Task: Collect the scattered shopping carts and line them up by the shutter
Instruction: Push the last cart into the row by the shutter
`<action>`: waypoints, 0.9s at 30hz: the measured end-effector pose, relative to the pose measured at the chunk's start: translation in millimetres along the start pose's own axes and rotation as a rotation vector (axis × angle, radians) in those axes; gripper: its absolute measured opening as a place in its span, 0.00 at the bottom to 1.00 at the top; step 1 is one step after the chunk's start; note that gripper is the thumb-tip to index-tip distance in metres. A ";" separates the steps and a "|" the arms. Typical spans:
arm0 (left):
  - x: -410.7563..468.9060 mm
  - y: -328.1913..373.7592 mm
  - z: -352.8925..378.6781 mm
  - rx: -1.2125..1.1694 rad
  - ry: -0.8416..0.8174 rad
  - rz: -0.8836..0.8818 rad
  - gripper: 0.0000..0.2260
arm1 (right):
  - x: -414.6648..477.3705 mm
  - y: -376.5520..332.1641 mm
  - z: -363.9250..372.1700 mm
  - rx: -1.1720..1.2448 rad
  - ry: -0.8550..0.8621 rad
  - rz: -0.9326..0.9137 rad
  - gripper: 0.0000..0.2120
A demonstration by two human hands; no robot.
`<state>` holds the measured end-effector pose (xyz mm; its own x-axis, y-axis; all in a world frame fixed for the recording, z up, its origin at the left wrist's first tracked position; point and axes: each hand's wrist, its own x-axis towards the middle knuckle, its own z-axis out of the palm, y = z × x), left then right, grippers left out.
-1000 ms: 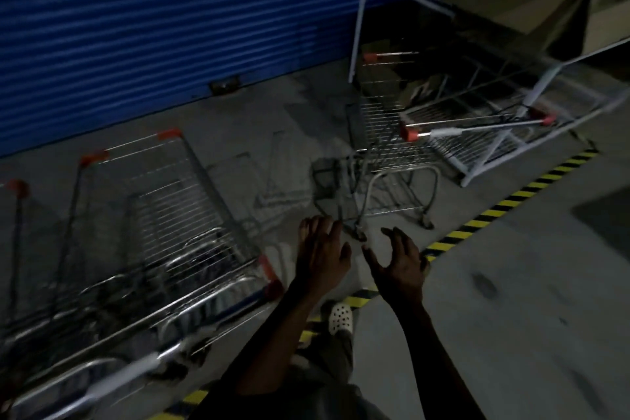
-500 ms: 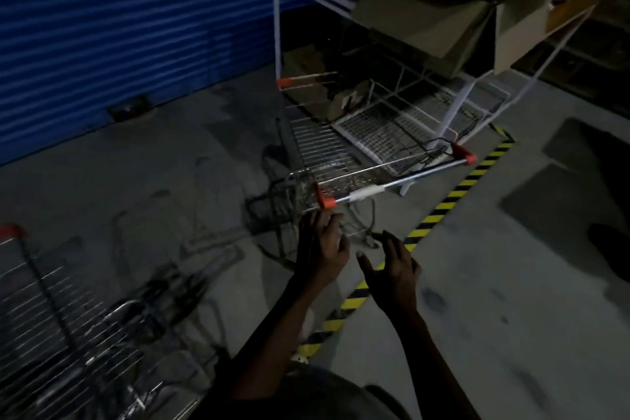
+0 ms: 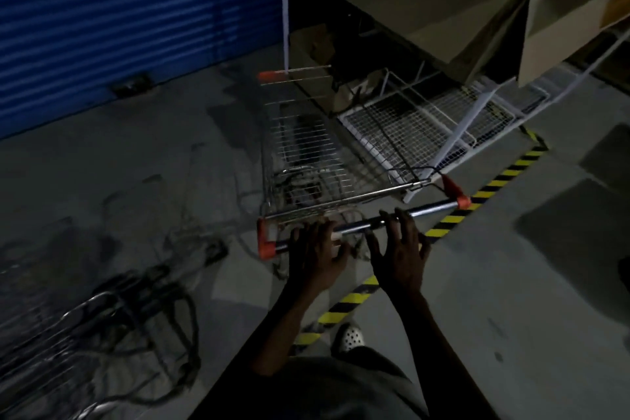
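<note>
Change of state: both hands, held free in the air short of the cart a second ago, have reached the chrome handle bar (image 3: pixel 433 206) of the silver wire shopping cart with orange corner caps (image 3: pixel 306 153).

- The right hand (image 3: pixel 400 249) lies over the bar with fingers splayed and straight; it is not yet closed.
- The left hand (image 3: pixel 318 251) covers the bar near the left orange cap. In this dim light it cannot be told whether its fingers have wrapped round.

Position: the cart stands at 12 o'clock, apart from the blue ribbed roller shutter (image 3: pixel 119 10) at 10 to 11 o'clock. Its nose is close to the white wire rack (image 3: pixel 426 123) at 1 o'clock. The probable step in hand is taking hold of this cart to bring it to the shutter.

Surroundings:
- The grey concrete floor (image 3: pixel 511 300) carries a yellow-and-black hazard stripe (image 3: pixel 344 303) running from 6 toward 2 o'clock.
- Brown cardboard boxes (image 3: pixel 443 10) sit on the rack.
- Other wire carts (image 3: pixel 68 334) stand at 8 o'clock.
</note>
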<state>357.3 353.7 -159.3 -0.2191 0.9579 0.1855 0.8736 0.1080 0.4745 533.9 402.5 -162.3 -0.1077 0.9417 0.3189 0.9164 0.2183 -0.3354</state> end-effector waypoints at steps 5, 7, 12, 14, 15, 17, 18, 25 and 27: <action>13.0 2.7 1.0 0.237 0.065 -0.068 0.23 | 40.1 46.4 23.1 -0.101 -0.079 -0.245 0.28; 17.0 0.3 -1.4 0.246 0.094 -0.112 0.24 | 50.2 42.6 24.7 -0.068 -0.073 -0.284 0.31; 22.0 -4.9 -6.6 0.244 0.194 -0.197 0.31 | 67.3 33.1 28.8 -0.056 -0.125 -0.382 0.32; 21.9 -7.8 -7.1 0.285 0.203 -0.195 0.31 | 73.2 30.0 30.0 -0.046 -0.150 -0.408 0.32; 21.4 -9.2 -7.9 0.296 0.197 -0.189 0.30 | 75.6 28.4 30.8 -0.042 -0.147 -0.425 0.32; 19.8 -11.5 -13.0 0.315 0.192 -0.203 0.30 | 79.1 23.4 32.3 -0.029 -0.132 -0.458 0.32; 18.3 -13.3 -17.1 0.324 0.191 -0.223 0.30 | 79.4 19.0 33.2 -0.021 -0.127 -0.473 0.32; -13.5 -50.7 -45.3 0.424 0.263 -0.240 0.28 | 55.7 -25.1 51.6 -0.026 -0.093 -0.566 0.28; -22.5 -63.3 -57.3 0.455 0.264 -0.267 0.29 | 49.1 -42.7 51.6 0.006 -0.089 -0.609 0.27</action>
<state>282.0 310.1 -144.3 -0.5070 0.7896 0.3456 0.8591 0.4955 0.1283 469.7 452.6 -178.1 -0.6429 0.6654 0.3794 0.6782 0.7247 -0.1217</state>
